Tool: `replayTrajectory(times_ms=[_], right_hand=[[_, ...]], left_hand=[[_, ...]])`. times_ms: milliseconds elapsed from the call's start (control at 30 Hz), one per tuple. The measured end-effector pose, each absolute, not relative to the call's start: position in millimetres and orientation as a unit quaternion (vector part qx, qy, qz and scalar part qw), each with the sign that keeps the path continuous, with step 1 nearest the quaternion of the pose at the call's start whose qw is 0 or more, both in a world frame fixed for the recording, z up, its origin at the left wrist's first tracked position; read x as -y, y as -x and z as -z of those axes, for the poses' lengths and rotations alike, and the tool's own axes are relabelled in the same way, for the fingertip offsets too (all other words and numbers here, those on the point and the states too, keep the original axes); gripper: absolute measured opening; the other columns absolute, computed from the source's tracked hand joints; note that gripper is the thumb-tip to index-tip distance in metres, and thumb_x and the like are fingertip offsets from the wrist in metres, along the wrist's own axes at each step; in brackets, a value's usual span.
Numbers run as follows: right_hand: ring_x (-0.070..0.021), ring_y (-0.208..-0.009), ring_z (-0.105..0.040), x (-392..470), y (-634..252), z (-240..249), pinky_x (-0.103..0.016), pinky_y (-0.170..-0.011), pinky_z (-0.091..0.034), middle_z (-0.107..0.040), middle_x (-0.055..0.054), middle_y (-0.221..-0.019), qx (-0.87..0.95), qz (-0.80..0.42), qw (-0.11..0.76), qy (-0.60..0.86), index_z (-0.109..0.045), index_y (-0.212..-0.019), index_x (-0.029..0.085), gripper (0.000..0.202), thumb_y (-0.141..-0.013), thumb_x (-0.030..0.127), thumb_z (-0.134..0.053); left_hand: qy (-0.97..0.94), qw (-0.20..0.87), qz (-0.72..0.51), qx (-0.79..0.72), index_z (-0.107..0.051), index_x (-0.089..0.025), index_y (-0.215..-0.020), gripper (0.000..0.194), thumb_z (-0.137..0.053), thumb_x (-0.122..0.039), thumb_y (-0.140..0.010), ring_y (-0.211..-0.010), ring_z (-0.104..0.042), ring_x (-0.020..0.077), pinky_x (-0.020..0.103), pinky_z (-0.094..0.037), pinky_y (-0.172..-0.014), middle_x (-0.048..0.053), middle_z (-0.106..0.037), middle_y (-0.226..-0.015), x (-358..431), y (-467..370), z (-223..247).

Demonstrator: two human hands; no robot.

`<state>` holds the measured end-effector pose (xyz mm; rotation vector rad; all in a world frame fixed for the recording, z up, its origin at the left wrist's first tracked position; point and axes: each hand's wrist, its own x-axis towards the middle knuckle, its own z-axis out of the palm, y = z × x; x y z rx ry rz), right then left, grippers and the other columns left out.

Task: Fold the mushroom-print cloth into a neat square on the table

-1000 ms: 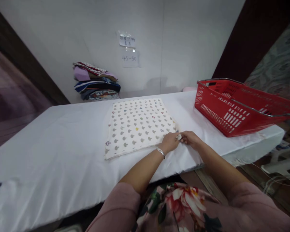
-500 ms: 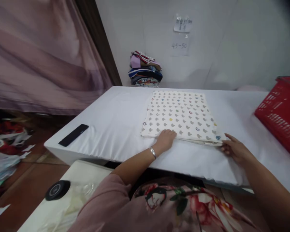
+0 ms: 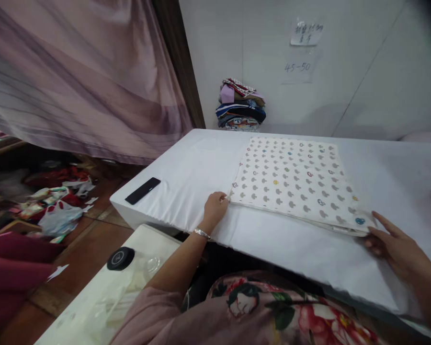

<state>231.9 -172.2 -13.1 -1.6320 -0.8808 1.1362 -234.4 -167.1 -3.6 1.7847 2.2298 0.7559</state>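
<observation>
A folded white cloth (image 3: 290,177) printed with small grey and coloured mushroom-like motifs lies flat on the white-covered table (image 3: 197,167). At its near left corner is my left hand (image 3: 215,211), fingers curled and closed on the edge, a silver bracelet on the wrist. The near right corner sits between the thumb and fingers of my right hand (image 3: 397,247), whose index finger reaches over the top. Several layers show along the cloth's near edge, slightly apart towards the right. The undersides of both grips are hidden.
A black phone-like slab (image 3: 142,190) lies at the table's left. Folded fabrics are stacked (image 3: 241,105) against the wall. A lower white surface (image 3: 93,292) holds a round black object (image 3: 120,258) and clear plastic. A pink curtain (image 3: 93,72) hangs left; bags (image 3: 61,218) litter the floor.
My left hand has slid left along the near edge from the middle to the left corner. My right hand stays at the right corner. The view has turned left, taking most of the red basket out of frame.
</observation>
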Motion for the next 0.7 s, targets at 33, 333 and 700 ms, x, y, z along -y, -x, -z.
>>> replayTrajectory(times_ms=[33,333,700], right_hand=[[-0.0150,-0.041,-0.046,172.4,-231.3,12.7,-0.022,-0.032,-0.033,-0.054,-0.003,-0.054,0.359,-0.462,0.464,0.666,-0.052,-0.127,0.031,0.065,-0.065,0.026,-0.069],[-0.0145,-0.047,-0.049,171.6,-232.0,10.7,-0.019,-0.033,-0.036,-0.057,-0.009,-0.057,0.348,-0.464,0.432,0.691,-0.070,-0.084,0.027,0.028,-0.056,0.027,-0.068],[-0.0132,-0.052,-0.052,171.5,-230.1,11.7,-0.019,-0.035,-0.038,-0.063,-0.009,-0.072,0.369,-0.437,0.427,0.700,-0.069,-0.083,0.025,0.028,-0.057,0.035,-0.072]], left_hand=[[-0.593,0.102,-0.254,-0.757,-0.065,-0.020,-0.090,0.019,-0.047,-0.027,-0.084,-0.088,-0.058,0.0175,0.028,-0.044,-0.079,0.004,-0.066,-0.091,166.4,231.3,2.9],[-0.571,0.123,-0.191,-0.789,-0.059,-0.019,-0.073,0.020,-0.056,-0.039,-0.077,-0.081,-0.057,0.0185,0.027,-0.040,-0.066,0.004,-0.064,-0.085,147.9,213.4,3.6],[-0.551,0.187,-0.275,-0.765,-0.052,-0.020,-0.073,0.007,-0.052,-0.026,-0.076,-0.068,-0.055,0.0136,0.024,-0.037,-0.059,0.000,-0.062,-0.073,115.9,221.2,-32.8]])
